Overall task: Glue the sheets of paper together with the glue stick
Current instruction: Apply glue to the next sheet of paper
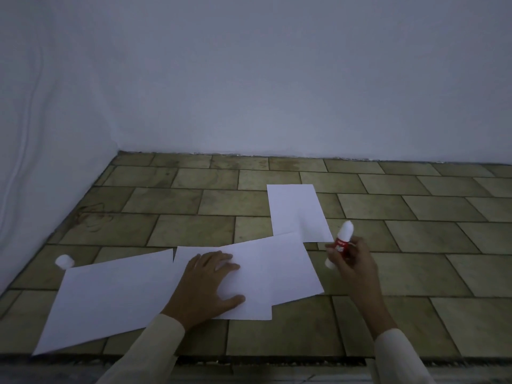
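Observation:
Several white sheets of paper lie on a tiled surface. The middle sheets (271,270) overlap, and my left hand (210,284) presses flat on them with fingers spread. A large sheet (110,300) lies to the left and a smaller one (297,212) farther back. My right hand (352,261) grips a red and white glue stick (342,243), held tilted just right of the sheets and above the tiles. The white glue cap (65,261) lies at the left, beside the large sheet's far corner.
The tan tiled surface (415,245) reaches back to a white wall (277,92) and to another white wall on the left (41,162). Its front edge (277,358) runs along the bottom of the view.

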